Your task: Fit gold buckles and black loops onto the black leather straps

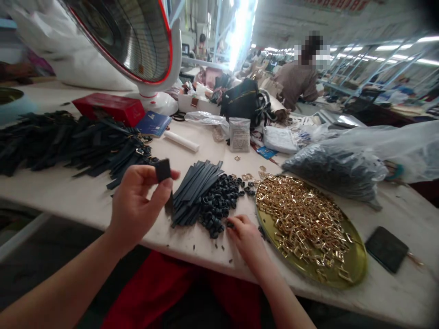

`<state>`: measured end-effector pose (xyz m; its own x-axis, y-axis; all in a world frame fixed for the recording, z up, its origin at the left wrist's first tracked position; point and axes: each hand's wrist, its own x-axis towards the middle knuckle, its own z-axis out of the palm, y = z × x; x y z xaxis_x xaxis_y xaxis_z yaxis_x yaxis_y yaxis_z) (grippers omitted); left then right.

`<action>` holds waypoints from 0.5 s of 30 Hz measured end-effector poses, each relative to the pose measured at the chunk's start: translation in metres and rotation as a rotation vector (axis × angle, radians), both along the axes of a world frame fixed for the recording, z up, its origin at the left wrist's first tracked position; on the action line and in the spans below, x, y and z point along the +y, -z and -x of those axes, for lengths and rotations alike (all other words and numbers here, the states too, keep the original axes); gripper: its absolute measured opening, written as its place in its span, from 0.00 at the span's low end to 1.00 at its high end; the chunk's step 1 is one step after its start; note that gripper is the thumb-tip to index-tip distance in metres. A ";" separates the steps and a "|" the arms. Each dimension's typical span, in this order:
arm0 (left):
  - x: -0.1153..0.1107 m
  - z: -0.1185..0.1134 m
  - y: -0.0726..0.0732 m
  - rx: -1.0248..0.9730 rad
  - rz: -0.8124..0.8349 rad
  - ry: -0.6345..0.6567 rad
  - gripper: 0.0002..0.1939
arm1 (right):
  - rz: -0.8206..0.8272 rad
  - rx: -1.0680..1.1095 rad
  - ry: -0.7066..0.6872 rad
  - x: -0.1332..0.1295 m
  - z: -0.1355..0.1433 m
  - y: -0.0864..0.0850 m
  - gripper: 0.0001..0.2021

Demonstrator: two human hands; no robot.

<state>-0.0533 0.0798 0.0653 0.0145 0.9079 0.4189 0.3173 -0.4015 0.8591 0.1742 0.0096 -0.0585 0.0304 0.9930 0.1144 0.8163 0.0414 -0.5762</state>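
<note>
My left hand (137, 201) is raised above the table's front edge, fingers closed on a dark strap (163, 170) whose end sticks up past the thumb. Beside it lies a stack of flat dark straps (197, 187). A heap of small black loops (219, 201) adjoins that stack on the right. At the near edge of the heap, my right hand (245, 233) pinches a small black loop (231, 224), partly covered by the fingers. Just right of this hand, a round gold tray (358, 269) carries many gold buckles (305, 219).
A long pile of dark straps (68, 141) covers the left side, with a red box (109, 109) and a fan (137, 41) behind. Plastic bags (336, 160) lie back right; a dark flat case (387, 249) sits beyond the tray. Another person (298, 80) works in the background.
</note>
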 end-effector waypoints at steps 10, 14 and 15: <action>-0.091 -0.043 0.057 -0.344 1.286 0.664 0.11 | 0.169 0.813 0.109 -0.049 0.015 -0.024 0.08; -0.100 -0.041 0.058 -0.315 1.288 0.717 0.08 | 0.273 1.281 0.170 -0.072 0.027 -0.028 0.10; -0.101 -0.040 0.058 -0.284 1.289 0.718 0.08 | 0.284 1.341 0.189 -0.074 0.029 -0.028 0.12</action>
<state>-0.0135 -0.0216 0.0074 0.6620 0.4813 -0.5745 0.1533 0.6634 0.7324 0.1451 -0.0642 -0.0310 0.0903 0.9457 -0.3123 -0.3834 -0.2564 -0.8873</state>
